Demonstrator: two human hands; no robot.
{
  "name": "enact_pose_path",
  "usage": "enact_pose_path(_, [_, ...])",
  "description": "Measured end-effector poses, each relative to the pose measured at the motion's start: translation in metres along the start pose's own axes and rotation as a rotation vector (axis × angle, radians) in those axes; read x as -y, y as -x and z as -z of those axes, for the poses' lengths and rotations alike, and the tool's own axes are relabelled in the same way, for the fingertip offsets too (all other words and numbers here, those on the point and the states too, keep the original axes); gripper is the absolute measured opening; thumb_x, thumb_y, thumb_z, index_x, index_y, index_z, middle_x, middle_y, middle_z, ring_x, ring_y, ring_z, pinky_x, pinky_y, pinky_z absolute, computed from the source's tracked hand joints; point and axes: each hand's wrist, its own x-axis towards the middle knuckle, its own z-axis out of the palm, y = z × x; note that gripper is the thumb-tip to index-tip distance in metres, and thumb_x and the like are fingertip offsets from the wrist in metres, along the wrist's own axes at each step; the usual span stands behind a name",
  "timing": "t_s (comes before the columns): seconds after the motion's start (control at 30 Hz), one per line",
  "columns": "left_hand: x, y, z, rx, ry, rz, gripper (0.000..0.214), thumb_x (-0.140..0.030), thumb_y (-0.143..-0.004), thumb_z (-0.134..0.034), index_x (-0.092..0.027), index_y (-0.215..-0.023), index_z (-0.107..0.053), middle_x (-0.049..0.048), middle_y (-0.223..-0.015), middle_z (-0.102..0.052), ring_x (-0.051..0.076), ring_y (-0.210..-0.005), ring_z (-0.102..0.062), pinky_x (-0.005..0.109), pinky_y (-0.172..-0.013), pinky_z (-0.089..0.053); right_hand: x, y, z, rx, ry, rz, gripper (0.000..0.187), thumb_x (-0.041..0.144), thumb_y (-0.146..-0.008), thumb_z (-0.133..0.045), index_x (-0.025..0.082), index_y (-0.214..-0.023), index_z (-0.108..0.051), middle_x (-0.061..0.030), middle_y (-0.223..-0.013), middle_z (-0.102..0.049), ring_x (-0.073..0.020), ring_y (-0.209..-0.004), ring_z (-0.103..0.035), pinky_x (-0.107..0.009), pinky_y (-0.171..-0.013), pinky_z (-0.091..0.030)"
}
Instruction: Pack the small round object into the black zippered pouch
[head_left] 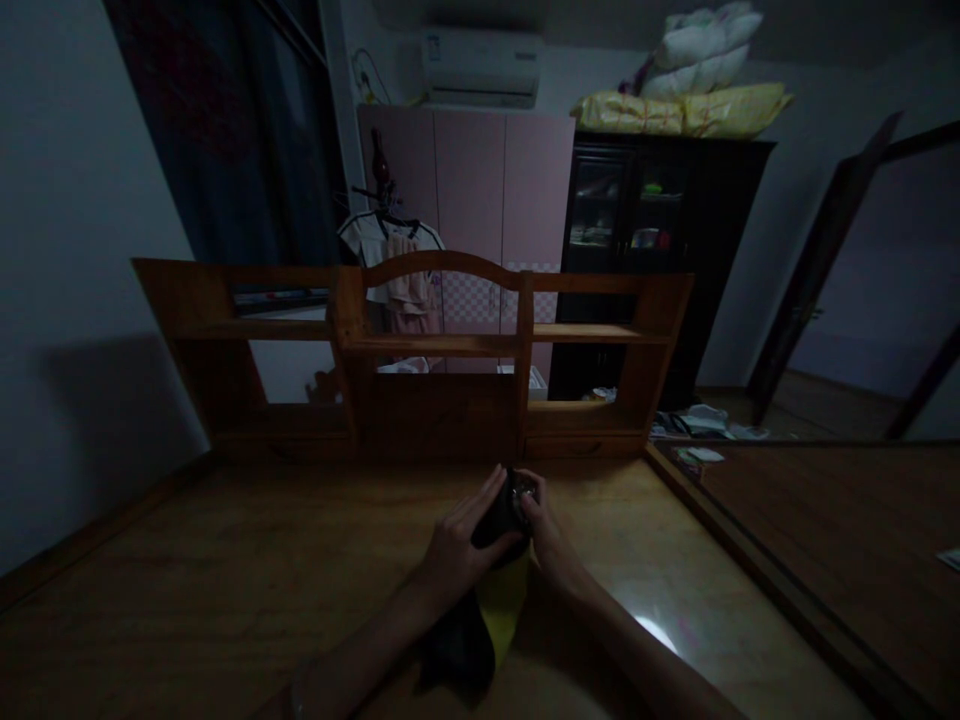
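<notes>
Both hands meet over a wooden desk (225, 580) in a dim room. My left hand (454, 545) is wrapped round a small dark object (501, 515), its thumb across the front. My right hand (544, 530) pinches the top of the same object, where something small and shiny shows. Below the hands a dark cloth with a yellow part (501, 605) hangs down onto the desk. What the dark object is, I cannot make out.
A wooden shelf unit (420, 350) stands along the desk's far edge. Behind it are hanging clothes (397, 260), a pink wardrobe (495, 190) and a dark cabinet (660, 220) with bedding on top. A second wooden surface (840, 540) adjoins at right. A door (825, 260) stands open at right.
</notes>
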Motion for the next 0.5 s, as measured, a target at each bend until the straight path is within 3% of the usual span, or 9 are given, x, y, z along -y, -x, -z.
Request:
enact_pose_path(0.27, [0.0,-0.002,0.0,-0.039,0.104,0.103,0.059,-0.037,-0.085,-0.059,-0.033,-0.139,-0.035,-0.002,-0.141,-0.044,0.021,-0.126,-0.046,0.036,-0.104,-0.042,0.008,0.008,-0.002,0.049,0.11,0.049,0.044,0.039,-0.084,-0.057,0.026,-0.125,-0.048,-0.0024,-0.12,-0.056,-0.0206,-0.114,-0.05,-0.033,-0.102,-0.032])
enact_pose_path(0.5, [0.004,-0.005,0.0,-0.015,0.256,0.145,0.059,-0.033,-0.083,-0.061,-0.034,-0.137,-0.037,-0.0029,-0.139,-0.046,0.021,-0.125,-0.047,0.038,-0.104,-0.042,0.015,0.008,-0.003,0.076,0.067,0.028,0.041,0.041,-0.087,-0.053,0.028,-0.125,-0.049,-0.0025,-0.124,-0.056,-0.0205,-0.11,-0.052,-0.03,-0.093,-0.039])
